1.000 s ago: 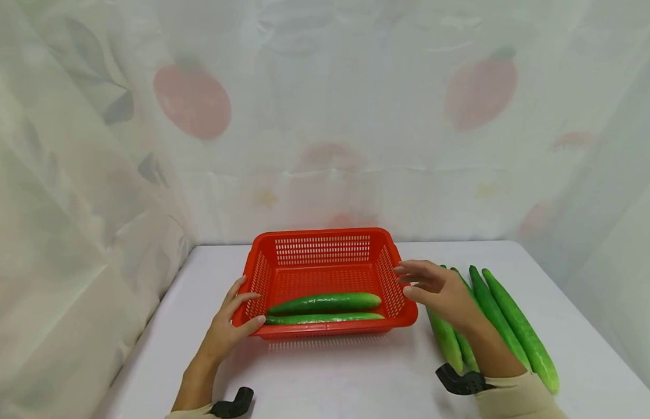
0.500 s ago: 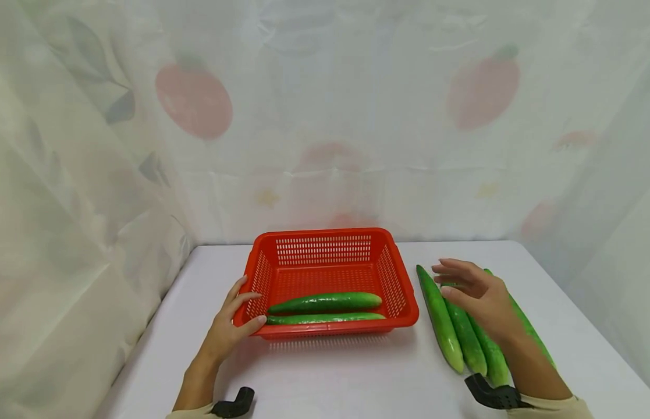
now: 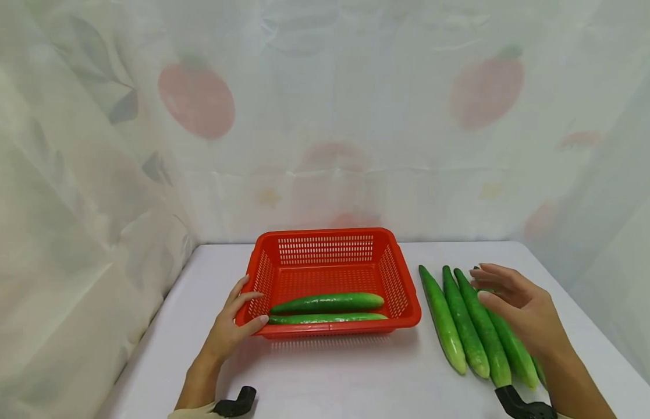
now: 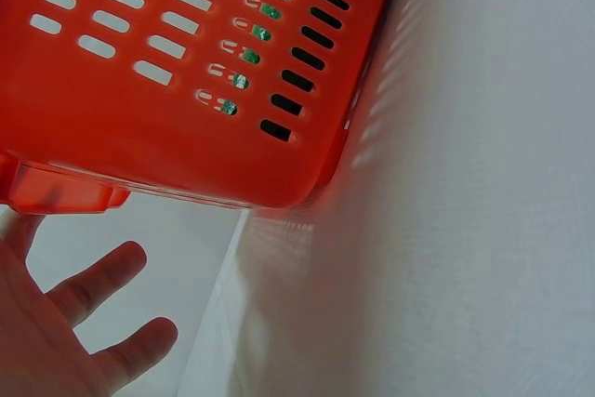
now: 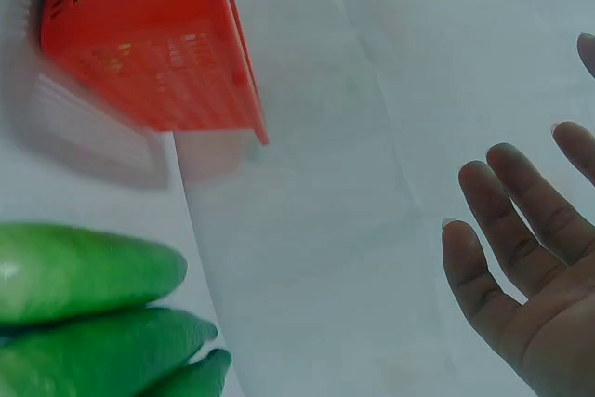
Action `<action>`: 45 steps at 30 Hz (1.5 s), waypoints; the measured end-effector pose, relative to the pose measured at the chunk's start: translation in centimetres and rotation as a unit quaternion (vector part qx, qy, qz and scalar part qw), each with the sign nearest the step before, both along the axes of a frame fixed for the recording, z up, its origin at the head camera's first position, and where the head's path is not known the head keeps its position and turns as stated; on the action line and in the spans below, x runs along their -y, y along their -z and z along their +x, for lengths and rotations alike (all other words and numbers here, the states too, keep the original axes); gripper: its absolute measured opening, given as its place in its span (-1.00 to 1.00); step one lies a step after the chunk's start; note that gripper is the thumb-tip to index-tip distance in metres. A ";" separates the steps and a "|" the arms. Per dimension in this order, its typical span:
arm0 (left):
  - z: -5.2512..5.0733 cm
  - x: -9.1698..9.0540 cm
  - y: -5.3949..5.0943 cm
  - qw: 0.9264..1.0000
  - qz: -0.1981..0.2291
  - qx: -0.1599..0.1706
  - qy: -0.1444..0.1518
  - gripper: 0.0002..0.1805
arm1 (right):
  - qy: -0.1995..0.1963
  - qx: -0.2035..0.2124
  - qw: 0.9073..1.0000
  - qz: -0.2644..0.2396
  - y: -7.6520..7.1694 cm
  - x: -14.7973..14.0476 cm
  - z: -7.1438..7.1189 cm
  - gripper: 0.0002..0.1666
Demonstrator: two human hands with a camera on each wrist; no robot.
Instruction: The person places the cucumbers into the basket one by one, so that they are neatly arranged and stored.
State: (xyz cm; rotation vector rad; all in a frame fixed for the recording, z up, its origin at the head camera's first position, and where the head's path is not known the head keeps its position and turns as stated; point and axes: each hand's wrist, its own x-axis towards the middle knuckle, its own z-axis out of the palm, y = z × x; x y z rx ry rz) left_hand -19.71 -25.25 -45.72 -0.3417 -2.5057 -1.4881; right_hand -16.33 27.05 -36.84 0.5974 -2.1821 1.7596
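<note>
Although the front wall hides part of one, we count two green cucumbers in the red basket [image 3: 325, 278]: a rear cucumber [image 3: 327, 302] and a front cucumber [image 3: 327, 318]. Both lie lengthwise, close together along the near side, darker ends to the left. Basket: one, plastic, slotted walls, upright on the white counter [image 3: 356, 384].

Left hand [image 3: 225, 331]: one, at the basket's left near corner. We note thumb and fingers spread apart, the thumb resting on the rim, one finger reaching over it. The left wrist view shows two further fingers outside, straight and separated.

Right hand [image 3: 529, 308]: one, raised, in line with the far ends of the loose cucumbers as the head view has it. We record fingers loosely bent, thumb apart from them; the right wrist view puts the fingertips clear of the cucumbers.

Loose cucumbers [image 3: 465, 326]: four plainly seen, in a row to the basket's right, far ends leaning left; we also see a green sliver [image 3: 539, 372] beside the right forearm, mostly hidden.

Wrist fittings: two, black, left [image 3: 235, 402] and right [image 3: 526, 408]. Sleeve [image 3: 191, 413]: pale, at the left forearm.

Backdrop [image 3: 356, 116]: pale sheeting behind the counter, printed with faded red fruit [image 3: 196, 99].
</note>
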 end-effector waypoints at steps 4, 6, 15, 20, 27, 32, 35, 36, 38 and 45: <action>0.1 -0.1 -0.1 1.000 0.000 0.003 -0.002 -0.47 | 0.016 -0.002 1.000 -0.009 0.2 -1.0 0.6 -0.41; 0.2 -0.1 -0.2 1.000 -0.002 0.003 -0.004 -0.47 | 0.015 -0.002 1.000 -0.024 0.3 -1.5 0.8 -0.40; 0.0 -0.1 -0.1 1.000 -0.002 0.007 -0.005 -0.46 | 0.055 -0.001 0.996 -0.069 1.1 -3.8 1.5 -0.40; 0.0 -0.2 -0.1 1.000 -0.001 0.005 -0.002 -0.46 | 0.062 -0.006 0.993 -0.104 2.2 -5.1 1.9 -0.41; 0.0 -0.1 0.0 1.000 -0.003 0.005 -0.003 -0.46 | 0.113 0.026 0.989 -0.094 3.6 -6.4 2.6 -0.41; -0.1 -0.1 0.0 1.000 -0.001 0.002 -0.001 -0.47 | 0.169 0.057 0.983 -0.051 4.6 -7.2 3.0 -0.40; 0.0 -0.1 0.0 1.000 -0.002 0.000 -0.001 -0.47 | 0.206 0.078 0.975 -0.002 5.2 -7.7 3.2 -0.38; 0.0 -0.2 -0.1 1.000 -0.003 0.000 -0.001 -0.47 | 0.216 0.082 0.973 0.013 5.5 -7.8 3.3 -0.38; 0.1 -0.2 -0.2 1.000 -0.003 -0.001 -0.001 -0.47 | 0.237 0.094 0.966 0.042 6.1 -8.2 3.4 -0.37; 0.3 -0.3 -0.5 1.000 0.001 -0.003 -0.001 -0.48 | 0.279 0.138 0.947 0.081 8.5 -9.1 3.4 -0.33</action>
